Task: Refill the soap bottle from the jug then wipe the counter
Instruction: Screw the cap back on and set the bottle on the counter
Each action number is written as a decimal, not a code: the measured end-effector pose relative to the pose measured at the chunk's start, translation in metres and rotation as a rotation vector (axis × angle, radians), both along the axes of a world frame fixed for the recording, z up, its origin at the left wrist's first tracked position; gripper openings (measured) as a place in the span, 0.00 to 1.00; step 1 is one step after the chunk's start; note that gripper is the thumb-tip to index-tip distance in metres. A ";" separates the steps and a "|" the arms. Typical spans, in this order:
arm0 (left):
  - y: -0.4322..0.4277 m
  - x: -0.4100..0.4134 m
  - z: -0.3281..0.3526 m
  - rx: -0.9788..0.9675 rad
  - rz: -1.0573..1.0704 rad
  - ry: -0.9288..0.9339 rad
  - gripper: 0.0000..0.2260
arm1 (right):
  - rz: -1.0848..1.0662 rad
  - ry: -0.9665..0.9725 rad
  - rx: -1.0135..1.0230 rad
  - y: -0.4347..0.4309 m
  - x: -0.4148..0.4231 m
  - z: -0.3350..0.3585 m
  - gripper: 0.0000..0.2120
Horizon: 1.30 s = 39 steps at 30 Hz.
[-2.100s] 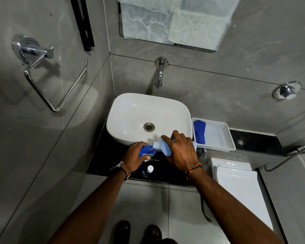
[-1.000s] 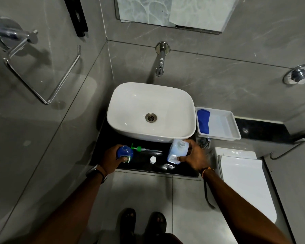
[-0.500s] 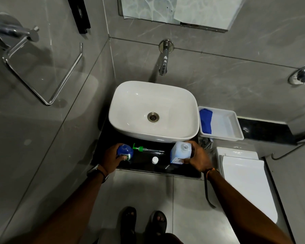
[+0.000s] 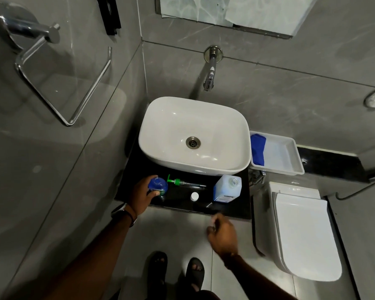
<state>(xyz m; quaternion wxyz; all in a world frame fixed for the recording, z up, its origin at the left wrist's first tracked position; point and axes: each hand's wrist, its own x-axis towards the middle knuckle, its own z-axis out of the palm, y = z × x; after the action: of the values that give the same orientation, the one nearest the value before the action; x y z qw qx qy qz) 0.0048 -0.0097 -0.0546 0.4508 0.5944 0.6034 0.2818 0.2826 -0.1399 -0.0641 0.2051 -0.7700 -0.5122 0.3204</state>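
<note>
A blue soap bottle point(image 4: 158, 186) stands uncapped at the left of the black counter point(image 4: 230, 210), held upright by my left hand point(image 4: 142, 194). Its green pump head point(image 4: 181, 182) lies flat on the counter beside it. The pale blue jug point(image 4: 227, 188) stands uncapped at the counter's right, with its white cap point(image 4: 194, 196) lying to its left. My right hand point(image 4: 222, 236) hangs below the counter's front edge, away from the jug, fingers loosely curled and holding nothing. A blue cloth point(image 4: 258, 149) lies in the white tray point(image 4: 290, 167).
A white basin point(image 4: 171, 135) fills the back of the counter under a wall tap point(image 4: 210, 77). A white toilet point(image 4: 301, 230) sits to the right. A chrome towel ring point(image 4: 59, 83) hangs on the left wall. My sandalled feet point(image 4: 175, 271) stand on the grey floor.
The jug was tilted over the bottle, then set upright on the counter's right. My right hand has let go of it and drawn back. The left hand stays on the bottle.
</note>
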 end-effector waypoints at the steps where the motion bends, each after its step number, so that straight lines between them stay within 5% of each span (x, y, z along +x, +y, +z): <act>1: 0.000 0.000 -0.001 -0.002 0.006 -0.006 0.26 | 0.125 -0.031 0.002 0.003 -0.012 -0.002 0.07; 8: 0.004 -0.002 -0.006 0.013 0.002 0.004 0.26 | 0.557 -0.233 0.160 0.107 -0.082 0.009 0.18; 13: 0.006 -0.004 -0.009 0.011 -0.007 0.013 0.26 | 0.664 -0.563 0.001 0.156 -0.093 0.003 0.21; 19: 0.006 -0.007 -0.014 0.020 -0.045 0.036 0.26 | 0.717 -0.599 -0.019 0.171 -0.091 -0.007 0.18; 28: 0.006 -0.008 -0.011 0.026 -0.040 0.014 0.24 | 0.300 -0.119 0.529 0.149 -0.085 0.064 0.19; 33: 0.004 -0.006 -0.004 0.012 -0.028 0.009 0.23 | -0.023 0.629 0.580 0.140 -0.093 0.111 0.11; 39: 0.003 -0.006 -0.001 0.048 -0.028 0.048 0.22 | 0.108 0.653 0.512 0.137 -0.102 0.116 0.14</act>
<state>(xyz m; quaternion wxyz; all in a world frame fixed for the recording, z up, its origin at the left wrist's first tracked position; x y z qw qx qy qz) -0.0010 -0.0067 -0.0561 0.4258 0.6201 0.5986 0.2753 0.1802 -0.0030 0.0521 0.5244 -0.5240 -0.5232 0.4203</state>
